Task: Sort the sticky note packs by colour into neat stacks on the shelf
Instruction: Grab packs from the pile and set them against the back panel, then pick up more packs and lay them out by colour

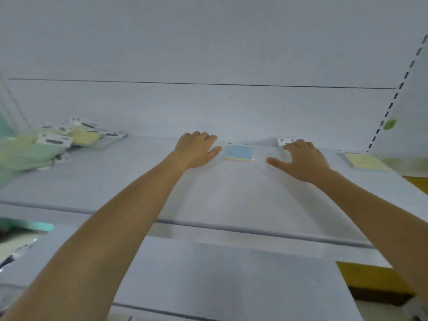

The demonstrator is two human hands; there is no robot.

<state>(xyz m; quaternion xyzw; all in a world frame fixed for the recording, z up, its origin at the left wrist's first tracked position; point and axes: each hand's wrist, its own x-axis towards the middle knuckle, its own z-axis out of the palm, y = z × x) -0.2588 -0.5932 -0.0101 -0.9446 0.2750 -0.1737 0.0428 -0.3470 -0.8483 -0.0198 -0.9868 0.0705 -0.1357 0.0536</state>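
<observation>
A blue-topped sticky note pack lies flat at the back of the white shelf. My left hand rests just left of it, fingers curled, thumb almost touching its edge. My right hand lies spread over a pale green pack, whose white header shows above my fingers. A yellow pack lies flat at the far right. A loose heap of yellow and green packs sits at the back left, blurred.
The shelf's white back panel rises right behind the packs. A slotted upright stands at the right. A lower shelf juts out below, with teal items at its left.
</observation>
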